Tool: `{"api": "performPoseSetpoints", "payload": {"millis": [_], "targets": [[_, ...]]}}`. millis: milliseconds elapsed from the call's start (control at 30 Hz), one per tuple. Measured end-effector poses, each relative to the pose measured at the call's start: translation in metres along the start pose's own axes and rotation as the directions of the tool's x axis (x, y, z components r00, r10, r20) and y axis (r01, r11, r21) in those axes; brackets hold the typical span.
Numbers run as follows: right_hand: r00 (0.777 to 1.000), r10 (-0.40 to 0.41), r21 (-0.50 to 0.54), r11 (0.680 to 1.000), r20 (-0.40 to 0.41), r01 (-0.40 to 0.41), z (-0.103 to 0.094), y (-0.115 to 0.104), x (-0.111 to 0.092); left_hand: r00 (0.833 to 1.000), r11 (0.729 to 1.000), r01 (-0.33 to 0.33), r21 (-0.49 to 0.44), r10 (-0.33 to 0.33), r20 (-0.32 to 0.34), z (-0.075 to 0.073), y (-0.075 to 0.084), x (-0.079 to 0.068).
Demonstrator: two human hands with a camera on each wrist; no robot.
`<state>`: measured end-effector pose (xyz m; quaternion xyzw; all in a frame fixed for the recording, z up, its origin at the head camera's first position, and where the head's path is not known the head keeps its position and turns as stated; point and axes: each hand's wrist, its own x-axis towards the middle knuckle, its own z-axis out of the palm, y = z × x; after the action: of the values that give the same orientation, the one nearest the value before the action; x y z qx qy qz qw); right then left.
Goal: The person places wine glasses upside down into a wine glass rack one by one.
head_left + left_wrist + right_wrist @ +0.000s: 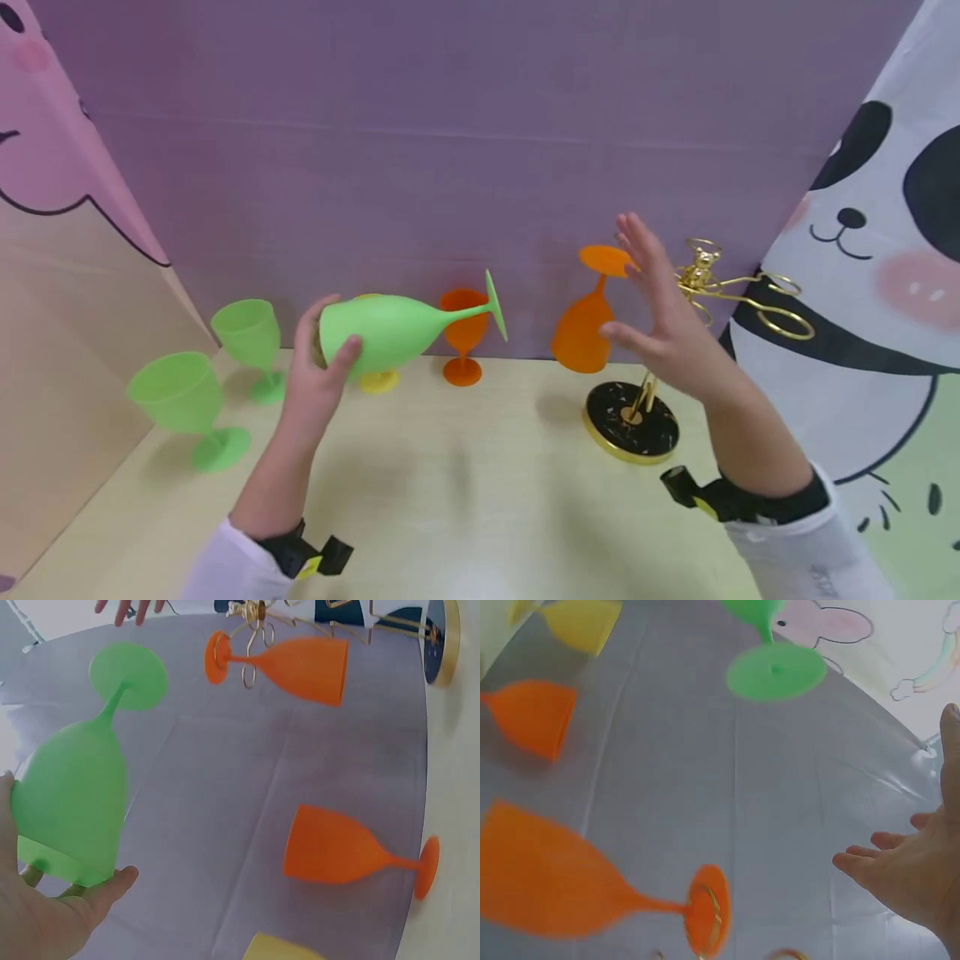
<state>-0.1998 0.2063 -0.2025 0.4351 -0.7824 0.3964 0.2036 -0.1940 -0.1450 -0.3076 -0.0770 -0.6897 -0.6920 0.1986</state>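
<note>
While the left grip (311,373) curls round a sideways green goblet (386,329) left of the gold stand (654,422), the right grip (667,337) spreads beside the stand's hanging orange goblet (581,333). Left of the stand, the tabletop (480,508) carries an upright orange goblet (463,333), a yellow goblet (379,382) and two green goblets (180,393).

Head view bright | tabletop (420,517) shadows soft | wrist views dimmer | right-wrist nearest orange goblet (547,877) blurred

Gap between held goblet (386,332) and hanging goblet (583,337); rack (622,429) stands right.
</note>
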Motion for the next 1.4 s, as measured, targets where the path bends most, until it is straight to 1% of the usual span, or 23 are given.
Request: {"api": "performPoseSetpoints", "payload": {"millis": [67,133,233,300,367,467,533,567,600,667,700,733,800,867,900,1033,1067,1133,1300,1400], "targets": [[0.999,-0.007,0.088,0.996,-0.04,0.011,0.013,0.004,-0.007,1.0,0.999,0.023,-0.044,-0.023,-0.014,0.008,-0.003,-0.005],[0.997,0.011,0.162,0.987,-0.078,0.002,0.025,0.008,-0.014,0.999,0.996,0.041,-0.075,-0.042,-0.014,0.016,-0.006,-0.01],[0.992,0.034,0.253,0.967,-0.119,-0.002,0.042,0.014,-0.023,0.999,0.989,0.045,-0.138,-0.049,-0.02,0.025,-0.01,-0.018],[0.989,0.05,0.313,0.95,-0.14,-0.004,0.051,0.017,-0.03,0.998,0.977,0.043,-0.21,-0.051,-0.033,0.031,-0.011,-0.023],[0.985,0.063,0.374,0.928,-0.158,0.0,0.06,0.021,-0.036,0.997,0.955,0.041,-0.294,-0.06,-0.055,0.037,-0.013,-0.028],[0.979,0.122,0.477,0.879,-0.164,-0.03,0.073,0.025,-0.044,0.991,0.912,0.071,-0.404,-0.112,-0.077,0.048,-0.014,-0.035],[0.976,0.158,0.542,0.839,-0.149,-0.053,0.082,0.028,-0.048,0.982,0.877,0.117,-0.466,-0.171,-0.074,0.055,-0.015,-0.039],[0.976,0.175,0.561,0.825,-0.133,-0.071,0.086,0.03,-0.05,0.978,0.862,0.145,-0.485,-0.201,-0.064,0.059,-0.015,-0.04],[0.975,0.19,0.574,0.814,-0.116,-0.09,0.09,0.031,-0.052,0.972,0.841,0.174,-0.512,-0.231,-0.049,0.062,-0.016,-0.042],[0.976,0.202,0.581,0.805,-0.08,-0.119,0.096,0.034,-0.057,0.963,0.791,0.222,-0.57,-0.27,0.002,0.068,-0.017,-0.044],[0.976,0.209,0.578,0.804,-0.063,-0.135,0.098,0.035,-0.059,0.958,0.761,0.246,-0.601,-0.285,0.03,0.07,-0.017,-0.045],[0.975,0.215,0.573,0.806,-0.05,-0.148,0.1,0.037,-0.061,0.953,0.731,0.267,-0.628,-0.297,0.06,0.072,-0.017,-0.046],[0.975,0.22,0.563,0.81,-0.034,-0.163,0.102,0.038,-0.064,0.946,0.682,0.299,-0.668,-0.305,0.112,0.075,-0.018,-0.048],[0.976,0.218,0.563,0.809,-0.026,-0.166,0.103,0.04,-0.066,0.937,0.643,0.329,-0.692,-0.315,0.152,0.076,-0.019,-0.05],[0.977,0.214,0.563,0.81,-0.022,-0.165,0.103,0.04,-0.066,0.93,0.625,0.346,-0.7,-0.329,0.166,0.077,-0.019,-0.051],[0.981,0.195,0.578,0.8,-0.001,-0.158,0.106,0.04,-0.065,0.901,0.565,0.411,-0.716,-0.371,0.224,0.08,-0.019,-0.053],[0.982,0.189,0.585,0.796,0.005,-0.157,0.107,0.039,-0.064,0.893,0.552,0.427,-0.717,-0.38,0.239,0.081,-0.02,-0.054],[0.984,0.178,0.596,0.788,0.02,-0.154,0.109,0.038,-0.063,0.881,0.535,0.452,-0.714,-0.392,0.265,0.083,-0.021,-0.056],[0.988,0.145,0.597,0.789,0.045,-0.143,0.114,0.036,-0.059,0.859,0.518,0.496,-0.697,-0.406,0.31,0.09,-0.026,-0.06],[0.991,0.124,0.593,0.795,0.049,-0.128,0.116,0.035,-0.057,0.847,0.502,0.519,-0.692,-0.414,0.334,0.094,-0.029,-0.062]]}}
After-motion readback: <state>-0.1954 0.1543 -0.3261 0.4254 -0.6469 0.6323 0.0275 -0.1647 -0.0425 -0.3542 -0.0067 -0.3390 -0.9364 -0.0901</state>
